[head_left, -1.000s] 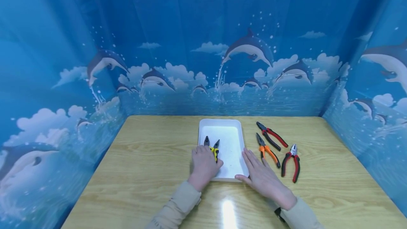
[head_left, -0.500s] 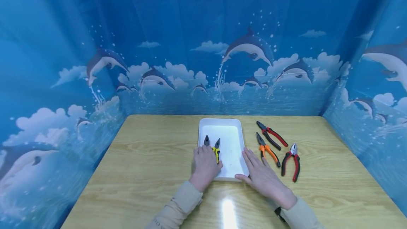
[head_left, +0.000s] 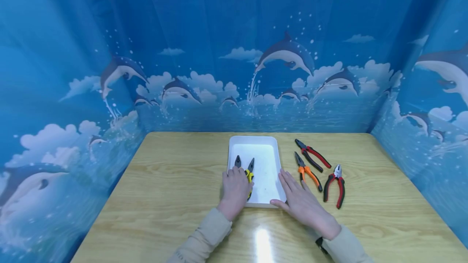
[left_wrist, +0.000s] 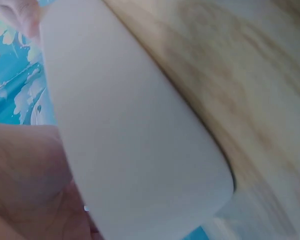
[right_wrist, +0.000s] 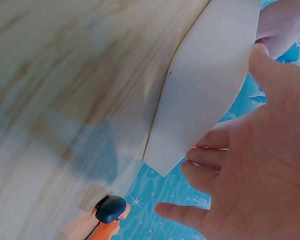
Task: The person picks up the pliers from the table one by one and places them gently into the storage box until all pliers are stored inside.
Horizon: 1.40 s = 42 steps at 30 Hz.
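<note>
A white tray (head_left: 268,149) sits in the middle of the wooden table. My left hand (head_left: 235,190) reaches over its left side, thumb across the handle of yellow-and-black long-nose pliers (head_left: 251,169). Beside these, the dark tip of a second pair of pliers (head_left: 238,160) pokes out past my left fingers, its handles hidden under the hand. Most of the left fingertips are out of sight behind the tray wall (left_wrist: 125,115) in the left wrist view. My right hand (head_left: 303,206) lies with straight fingers along the right wall, thumb at the near corner.
Right of the tray lie orange-handled long-nose pliers (head_left: 305,171), red-and-black pliers (head_left: 312,155) behind them, and red-and-black pliers with a bright silver head (head_left: 334,186). A blue dolphin-print curtain (head_left: 204,104) closes off the table's back and sides.
The yellow-and-black long-nose pliers have shifted slightly right and turned a little in the tray, and my left thumb has drawn back toward the fingers. My right hand stays in place.
</note>
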{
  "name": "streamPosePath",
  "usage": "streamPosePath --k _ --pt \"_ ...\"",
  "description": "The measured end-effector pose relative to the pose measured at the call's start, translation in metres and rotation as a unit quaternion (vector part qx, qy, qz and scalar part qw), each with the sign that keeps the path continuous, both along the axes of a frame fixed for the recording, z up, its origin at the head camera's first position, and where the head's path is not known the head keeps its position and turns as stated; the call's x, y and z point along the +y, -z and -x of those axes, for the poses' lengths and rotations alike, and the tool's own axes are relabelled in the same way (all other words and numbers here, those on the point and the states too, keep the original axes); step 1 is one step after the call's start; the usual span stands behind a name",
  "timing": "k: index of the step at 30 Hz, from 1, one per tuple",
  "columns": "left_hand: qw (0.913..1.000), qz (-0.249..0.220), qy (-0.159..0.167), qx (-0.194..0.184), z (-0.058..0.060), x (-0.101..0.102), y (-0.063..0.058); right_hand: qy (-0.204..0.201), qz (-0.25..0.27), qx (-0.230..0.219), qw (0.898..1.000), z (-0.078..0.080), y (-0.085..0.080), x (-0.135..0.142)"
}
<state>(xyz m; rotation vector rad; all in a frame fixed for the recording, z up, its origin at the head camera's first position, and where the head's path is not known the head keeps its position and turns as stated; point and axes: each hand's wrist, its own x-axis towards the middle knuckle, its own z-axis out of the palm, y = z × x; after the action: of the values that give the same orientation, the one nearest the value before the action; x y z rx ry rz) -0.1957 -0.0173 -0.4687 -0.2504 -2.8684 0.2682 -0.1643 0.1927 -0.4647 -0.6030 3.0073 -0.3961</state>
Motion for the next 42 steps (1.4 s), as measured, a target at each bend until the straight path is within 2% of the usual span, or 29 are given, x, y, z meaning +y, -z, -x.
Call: streamPosePath --k 9,16,27,31,42 --pt "0.9988 -0.028 0.032 0.022 -0.0028 -0.0079 -0.0056 -0.003 0.0 0.001 1.0 0.0002 0.0001 0.0004" --pt "0.9973 -0.058 0.043 0.013 -0.0032 -0.0057 -0.0048 -0.004 0.0 -0.001 1.0 0.0001 0.0001 0.0002" --pt "0.9962 -0.062 0.06 -0.005 0.0004 -0.0082 0.0007 -0.001 0.001 0.001 1.0 0.0008 0.0011 0.0004" --pt "0.9951 -0.072 0.068 0.001 0.0026 -0.0091 0.0013 -0.001 -0.001 0.006 1.0 0.0009 0.0005 0.0009" --pt "0.9953 -0.049 0.081 0.019 0.0062 -0.008 0.0038 -0.002 -0.001 0.0 1.0 0.0011 0.0011 0.0004"
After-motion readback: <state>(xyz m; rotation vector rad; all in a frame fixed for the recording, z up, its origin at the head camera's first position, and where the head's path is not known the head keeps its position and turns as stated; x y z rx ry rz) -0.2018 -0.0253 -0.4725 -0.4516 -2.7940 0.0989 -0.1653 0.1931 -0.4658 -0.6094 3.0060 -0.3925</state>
